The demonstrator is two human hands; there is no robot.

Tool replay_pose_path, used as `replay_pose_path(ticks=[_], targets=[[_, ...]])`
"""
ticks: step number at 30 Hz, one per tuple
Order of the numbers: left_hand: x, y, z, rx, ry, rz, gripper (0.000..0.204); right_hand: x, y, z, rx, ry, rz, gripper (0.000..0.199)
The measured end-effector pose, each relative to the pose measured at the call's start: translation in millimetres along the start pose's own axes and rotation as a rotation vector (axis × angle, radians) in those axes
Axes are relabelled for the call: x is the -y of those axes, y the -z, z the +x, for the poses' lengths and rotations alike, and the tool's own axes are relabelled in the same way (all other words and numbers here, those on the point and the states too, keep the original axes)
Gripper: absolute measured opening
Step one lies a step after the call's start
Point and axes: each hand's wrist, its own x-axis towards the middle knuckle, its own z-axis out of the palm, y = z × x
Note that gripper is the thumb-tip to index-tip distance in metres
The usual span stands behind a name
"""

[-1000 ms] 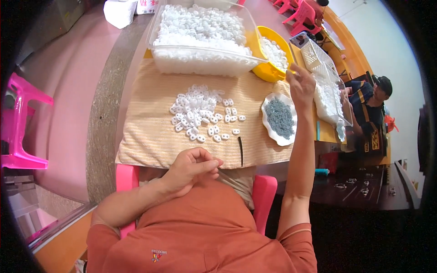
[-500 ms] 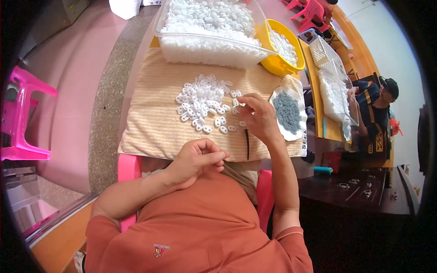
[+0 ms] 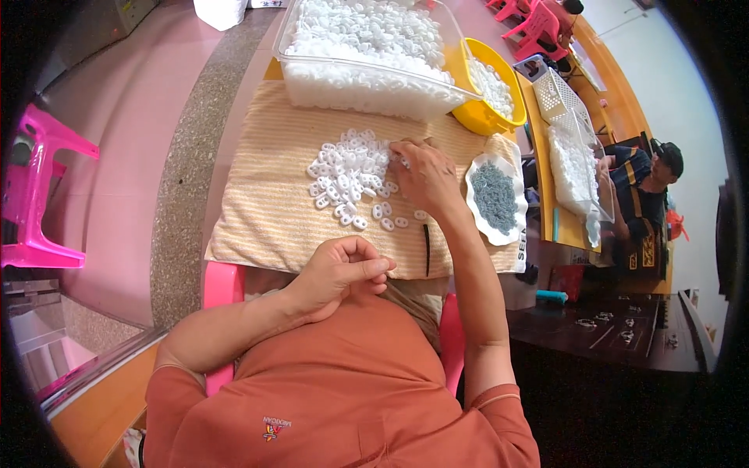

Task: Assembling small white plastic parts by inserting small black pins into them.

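Observation:
Small white plastic pieces, each with two holes, lie in a loose pile (image 3: pixel 347 168) on a striped tan towel (image 3: pixel 261 179). My right hand (image 3: pixel 427 175) reaches over the pile's right edge, its bent fingers over a few pieces and the fingertips touching them. Its fingers look apart, and I see nothing gripped. My left hand (image 3: pixel 343 273) stays near the towel's front edge, thumb pressed to the curled index finger; whatever is in that pinch is too small to make out. A thin black strip (image 3: pixel 427 248) lies below my right wrist.
Behind the pile stands a clear bin (image 3: pixel 367 93) full of white pieces, beside a yellow basin (image 3: pixel 485 121) of more. To the right sits a scalloped white dish (image 3: pixel 497 234) of grey-blue bits. A co-worker (image 3: pixel 644 183) sits at another table; a pink stool (image 3: pixel 43 187) is at left.
My right hand has moved left and forward onto the pieces at the pile's right edge. The left hand holds its pinch in place. The view has shifted slightly.

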Motion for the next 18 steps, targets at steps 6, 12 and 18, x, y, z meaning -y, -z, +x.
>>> replay_pose_path(ticks=[6, 12, 18], targets=[[-1, 0, -1, 0.003, -0.009, 0.005, 0.01, -4, -7, 0, 0.002, 0.013, -0.01, 0.018], [-1, -1, -1, -0.01, 0.001, -0.003, 0.01, -4, -3, -14, -0.081, 0.037, 0.055, 0.013], [2, 1, 1, -0.044, -0.015, -0.001, 0.009, 18, 17, -45, -0.158, -0.009, 0.2, 0.013]])
